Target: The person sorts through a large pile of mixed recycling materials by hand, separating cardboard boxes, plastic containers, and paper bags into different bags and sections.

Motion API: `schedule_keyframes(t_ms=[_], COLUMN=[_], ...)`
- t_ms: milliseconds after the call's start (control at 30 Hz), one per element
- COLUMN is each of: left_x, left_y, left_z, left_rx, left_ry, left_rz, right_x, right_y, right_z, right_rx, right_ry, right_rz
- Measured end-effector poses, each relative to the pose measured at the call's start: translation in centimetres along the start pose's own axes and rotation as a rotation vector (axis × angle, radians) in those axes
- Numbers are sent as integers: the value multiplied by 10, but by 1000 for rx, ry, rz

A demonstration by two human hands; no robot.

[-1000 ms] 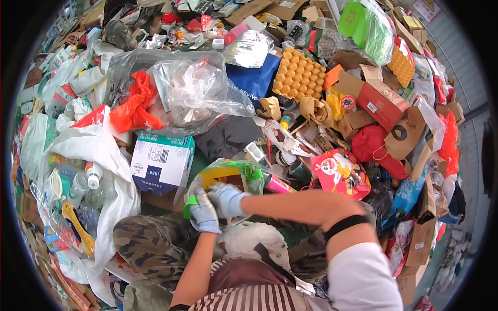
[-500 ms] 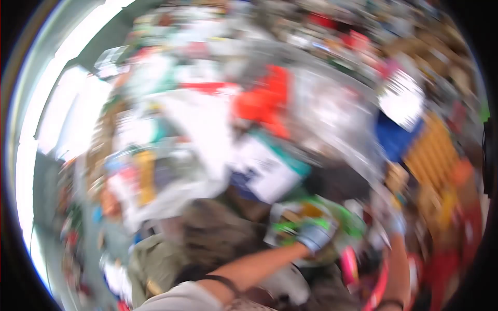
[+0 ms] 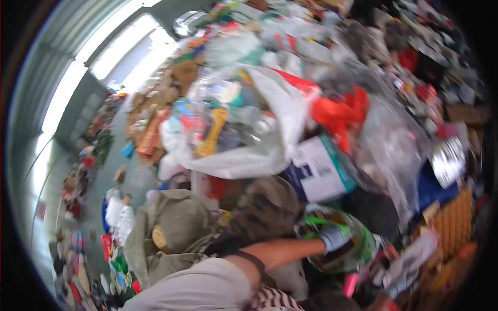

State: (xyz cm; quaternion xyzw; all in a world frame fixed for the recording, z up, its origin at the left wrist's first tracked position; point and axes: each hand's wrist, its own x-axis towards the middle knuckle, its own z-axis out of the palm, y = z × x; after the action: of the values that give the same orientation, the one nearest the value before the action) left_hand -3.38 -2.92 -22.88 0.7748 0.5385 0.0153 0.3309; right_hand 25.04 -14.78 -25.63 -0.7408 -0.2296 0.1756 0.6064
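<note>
My left hand, in a pale glove, is at the opening of a green-and-clear plastic bag. Its fingers look curled at the bag's edge, though the fingertips are partly hidden. To the right, a blurred pale blue patch beside a long whitish wrapper may be my right glove; its fingers cannot be made out. Near my left forearm lie a camouflage cap and an olive cloth hat. Above the bag rests a white, blue and teal box.
A large open white sack holds mixed plastics, including a yellow piece. Red plastic, a clear bag and an orange-brown ridged tray lie among heaped waste. Grey floor shows at left.
The view has swung left and turned, so the pile sits farther right and lower at the right side. My right forearm has left the view; my left hand remains at the green bag.
</note>
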Motion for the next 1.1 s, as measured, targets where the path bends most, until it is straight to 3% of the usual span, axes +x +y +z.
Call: schedule_keyframes(t_ms=[33,100,133,167,200,233,300,333,400,433,500,533,567,633,700,733,767,833,867,900,933,967,1000,1033,1100], left_x=[8,10,8,1,-3,-4,23,13,-5,-9,-16,-20,-32,-33,-28,-16,-10,-3,-3,-4,-3,-3,-3,-2,-1], left_y=[-7,-9,-5,1,2,-5,-43,-29,-4,4,12,17,27,42,54,43,28,25,23,26,27,27,30,34,44], left_z=[20,38,38,28,31,35,68,43,0,-5,-16,-23,-22,-20,-11,11,27,28,26,26,26,26,28,29,29], left_rx=[-4,-145,-153,-97,-91,-79,-876,-1033,-1298,-1277,-1227,-1332,-1214,-558,-124,-254,-168,-204,-70,-408,-276,-143,-61,25,97], left_ry=[96,196,337,336,445,572,798,775,765,818,711,570,480,712,450,159,176,100,172,-28,-8,17,25,29,30], left_rz=[146,157,212,180,192,199,-75,-84,-149,-124,-68,-93,22,519,769,538,507,367,404,201,301,394,438,489,512], right_x=[-24,-71,-83,-102,-107,-112,-122,-124,-126,-131,-137,-138,-139,-129,-124,-120,-127,-119,-106,-91,-83,-65,-44,-24,5], right_y=[-33,-89,-88,-101,-118,-110,-95,-89,-79,-75,-65,-67,-70,-63,-45,-56,-4,-23,-59,-80,-92,-86,-67,-36,22], right_z=[0,13,25,49,55,64,65,59,47,39,31,32,37,57,88,97,116,94,74,51,25,9,-3,-23,-76], right_rx=[76,148,-30,86,-330,-560,-728,-749,-715,-718,-825,-945,-1066,-1068,-1054,-1133,-1215,-930,-735,-364,-169,-245,-417,-491,-981], right_ry=[37,-35,-166,-186,-432,-512,-539,-511,-545,-612,-663,-738,-798,-772,-729,-847,-730,-679,-938,-1033,-830,-592,-379,-134,-133], right_rz=[15,-13,-255,-265,-546,-798,-925,-904,-1081,-1111,-1135,-982,-803,-656,-680,-497,-681,-738,-508,-472,-487,-614,-562,-452,0])
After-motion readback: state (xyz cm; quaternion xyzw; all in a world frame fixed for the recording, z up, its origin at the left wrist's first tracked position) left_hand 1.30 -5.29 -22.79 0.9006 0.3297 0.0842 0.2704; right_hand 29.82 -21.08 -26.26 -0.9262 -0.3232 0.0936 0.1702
